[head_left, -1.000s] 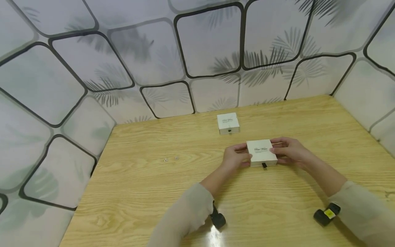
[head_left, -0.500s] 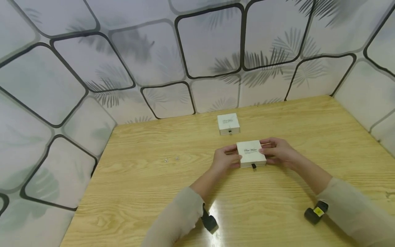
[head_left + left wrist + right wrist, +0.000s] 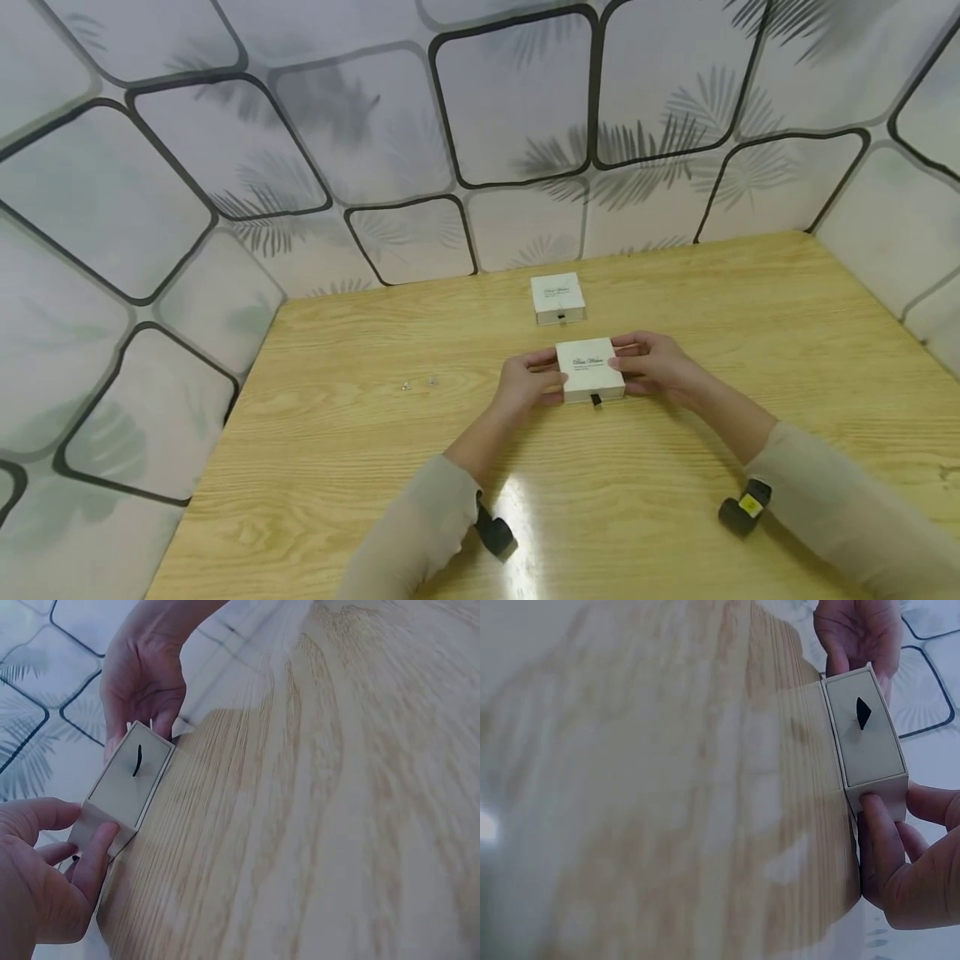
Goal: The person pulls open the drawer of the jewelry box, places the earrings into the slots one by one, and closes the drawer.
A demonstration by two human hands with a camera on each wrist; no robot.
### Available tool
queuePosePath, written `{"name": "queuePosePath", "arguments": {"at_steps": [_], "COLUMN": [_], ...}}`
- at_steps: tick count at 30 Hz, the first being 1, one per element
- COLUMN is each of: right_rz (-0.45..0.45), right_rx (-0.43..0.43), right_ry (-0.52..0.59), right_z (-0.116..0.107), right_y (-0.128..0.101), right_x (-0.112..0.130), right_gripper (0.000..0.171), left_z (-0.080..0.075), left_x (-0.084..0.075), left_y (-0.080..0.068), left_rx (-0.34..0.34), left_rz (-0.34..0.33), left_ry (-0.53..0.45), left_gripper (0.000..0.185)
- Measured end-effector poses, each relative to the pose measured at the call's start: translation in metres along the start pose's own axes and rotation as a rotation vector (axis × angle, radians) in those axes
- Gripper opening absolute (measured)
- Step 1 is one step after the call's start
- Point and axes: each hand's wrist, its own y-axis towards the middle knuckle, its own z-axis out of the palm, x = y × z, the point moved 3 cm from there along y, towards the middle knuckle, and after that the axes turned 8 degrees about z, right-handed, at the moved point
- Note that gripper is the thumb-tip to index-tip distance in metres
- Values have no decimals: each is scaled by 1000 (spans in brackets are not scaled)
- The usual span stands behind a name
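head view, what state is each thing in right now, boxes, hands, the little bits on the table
near white box: drawer closed, black pull tab toward the person, held from both sides
far white box: drawer closed, flat on the table, untouched
left hand: grips the near box's left side
right hand: grips its right side
two small shiny pieces: lying loose, apart from both boxes

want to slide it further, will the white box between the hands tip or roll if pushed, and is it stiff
The white box looks flat and square-edged, so it would likely slide on the smooth wooden table rather than roll or tip. Its crisp corners suggest stiff card, probably light. The left hand and right hand hold its sides; the black pull tab suggests a drawer that might slip out.
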Motion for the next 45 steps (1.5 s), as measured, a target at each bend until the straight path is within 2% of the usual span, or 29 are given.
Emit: {"name": "queuePosePath", "arguments": {"at_steps": [7,21,38,45], "right_rz": [4,18,25,19], "right_rx": [-6,9,3,36], "right_ry": [14,42,-12,-25], "right_z": [10,17,22,22], "right_y": [5,8,4,5], "right_x": [4,7,15,16], "right_gripper": [57,56,58,60], "left_z": [-10,-18,-17,-21], "left_x": [-2,-4,-9,-9], "left_y": [-1,-1,-1,-1], "left_rx": [-14,-23,-31,-24], "left_rz": [-11,-35,-54,-53], "left_ry": [8,-5,-31,-40], "left_gripper": [45,45,44,46]}}
